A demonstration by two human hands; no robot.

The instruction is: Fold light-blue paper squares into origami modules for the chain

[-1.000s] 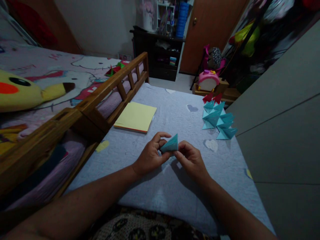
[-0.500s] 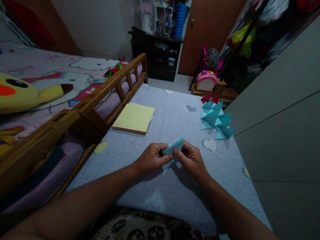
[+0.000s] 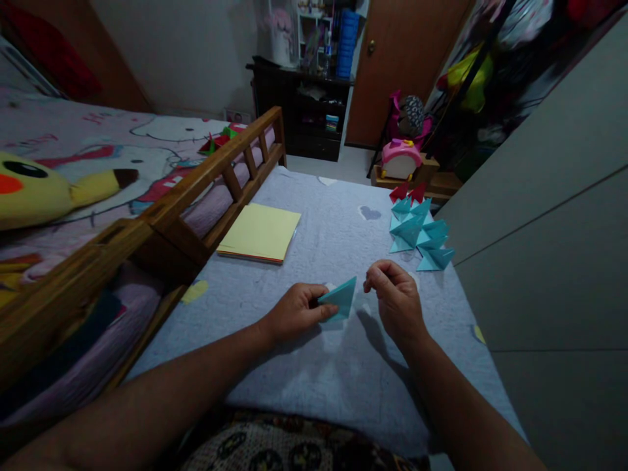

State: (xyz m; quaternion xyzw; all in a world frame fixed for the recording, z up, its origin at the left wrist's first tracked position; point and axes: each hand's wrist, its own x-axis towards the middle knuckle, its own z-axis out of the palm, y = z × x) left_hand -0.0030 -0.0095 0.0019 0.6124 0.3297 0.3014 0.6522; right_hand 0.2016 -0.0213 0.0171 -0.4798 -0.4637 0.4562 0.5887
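A folded piece of blue origami paper (image 3: 345,301) is pinched between the thumb and fingers of my left hand (image 3: 299,310), held over the bedspread. Its pointed end tilts up and to the right. Just right of the paper, and apart from it, my right hand (image 3: 396,297) is raised with its fingers curled in and the thumb close to the index finger. I see nothing in it. Several folded blue origami pieces (image 3: 411,230) stand together at the right, with red origami pieces (image 3: 408,192) behind them.
A stack of square paper (image 3: 260,232), yellow on top, lies at the left by the wooden rail (image 3: 216,171). Beyond the rail are a yellow plush toy (image 3: 39,193) and red-green folded paper (image 3: 216,142). A pale cabinet (image 3: 549,248) borders the right side.
My right hand has let go of the blue paper and moved a little to the right. My left hand keeps its hold. The view has shifted slightly.
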